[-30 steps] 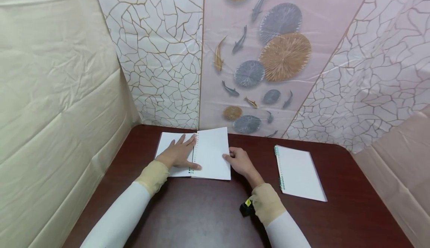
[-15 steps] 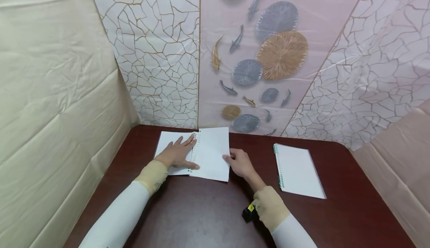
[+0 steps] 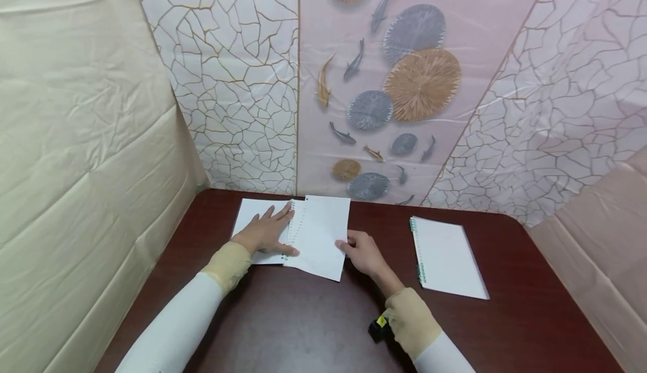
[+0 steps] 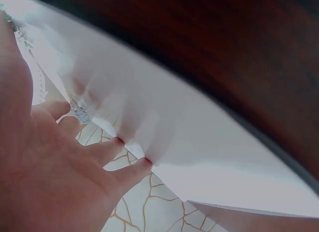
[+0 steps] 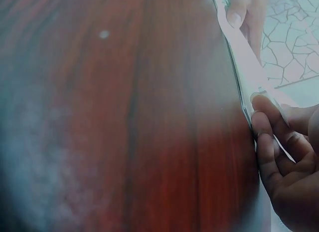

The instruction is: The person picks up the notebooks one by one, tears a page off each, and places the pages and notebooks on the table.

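Observation:
An open spiral notebook (image 3: 249, 211) with white pages lies at the far side of the table. My left hand (image 3: 264, 235) rests spread across its left page and binding, thumb reaching onto the right side. In the left wrist view the left hand's fingertips (image 4: 145, 163) touch the white paper. My right hand (image 3: 365, 254) pinches the right edge of a loose-hanging page (image 3: 321, 232), thumb on top and fingers beneath. That page sits skewed, its top inner corner apart from the binding and its lower edge still near the coil. In the right wrist view the right hand (image 5: 289, 157) grips the paper's edge.
A second spiral notebook (image 3: 450, 258) with a green coil lies to the right on the dark red-brown table (image 3: 293, 317). A small black device (image 3: 377, 329) with a yellow mark sits by the right wrist. Patterned cloth (image 3: 242, 81) hangs behind the table.
The right hand has drawn the page right and toward me. The page's top has moved away from the coil and it now tilts. The left hand has stayed in place.

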Available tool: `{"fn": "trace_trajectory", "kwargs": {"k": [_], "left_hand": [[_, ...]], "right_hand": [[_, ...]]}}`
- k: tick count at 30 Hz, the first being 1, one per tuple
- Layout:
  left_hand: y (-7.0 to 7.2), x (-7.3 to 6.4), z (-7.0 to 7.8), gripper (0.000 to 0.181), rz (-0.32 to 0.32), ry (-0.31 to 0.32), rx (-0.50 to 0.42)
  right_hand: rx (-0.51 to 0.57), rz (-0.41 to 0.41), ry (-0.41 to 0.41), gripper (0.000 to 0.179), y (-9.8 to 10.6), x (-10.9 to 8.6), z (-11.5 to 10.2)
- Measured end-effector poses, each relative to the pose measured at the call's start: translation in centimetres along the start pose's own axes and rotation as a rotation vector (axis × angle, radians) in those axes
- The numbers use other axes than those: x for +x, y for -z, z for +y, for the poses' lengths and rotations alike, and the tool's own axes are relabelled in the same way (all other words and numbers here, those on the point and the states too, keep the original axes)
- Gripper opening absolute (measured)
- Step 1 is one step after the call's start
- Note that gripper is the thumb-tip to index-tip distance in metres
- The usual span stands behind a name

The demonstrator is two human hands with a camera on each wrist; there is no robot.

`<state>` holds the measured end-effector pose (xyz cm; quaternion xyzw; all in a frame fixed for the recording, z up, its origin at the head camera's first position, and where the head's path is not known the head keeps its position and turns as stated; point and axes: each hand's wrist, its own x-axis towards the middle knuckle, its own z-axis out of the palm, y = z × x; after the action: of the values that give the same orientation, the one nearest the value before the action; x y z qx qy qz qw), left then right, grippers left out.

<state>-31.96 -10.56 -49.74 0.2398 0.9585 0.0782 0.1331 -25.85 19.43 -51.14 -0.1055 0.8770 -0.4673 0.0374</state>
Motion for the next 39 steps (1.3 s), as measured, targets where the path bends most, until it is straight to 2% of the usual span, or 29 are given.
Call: {"fn": "trace_trajectory", "kwargs": {"k": [10, 14, 25, 31, 35, 39], "left_hand": [[0.6, 0.0, 0.5, 0.123, -0.033, -0.029, 0.022], [0.7, 0.1, 0.6, 0.119, -0.049, -0.026, 0.042], [0.7, 0.0, 0.3, 0.117, -0.076, -0.027, 0.005], [0.8, 0.0, 0.5, 0.116, -0.079, -0.032, -0.003], [1.0, -0.3, 0.3, 0.114, -0.085, -0.017, -0.001], [1.0, -0.3, 0.2, 0.115, -0.085, -0.012, 0.006]], "right_hand": [[0.041, -0.02, 0.012, 0.019, 0.0, 0.0, 0.5], [0.023, -0.012, 0.028, 0.02, 0.1, -0.1, 0.5], [-0.042, -0.01, 0.038, 0.013, 0.5, -1.1, 0.6], [-0.024, -0.032, 0.033, 0.015, 1.6, -2.1, 1.2], [-0.009, -0.052, 0.027, 0.024, 2.5, -2.6, 1.7], [0.026, -0.04, 0.02, 0.026, 2.6, -2.8, 1.8]]}}
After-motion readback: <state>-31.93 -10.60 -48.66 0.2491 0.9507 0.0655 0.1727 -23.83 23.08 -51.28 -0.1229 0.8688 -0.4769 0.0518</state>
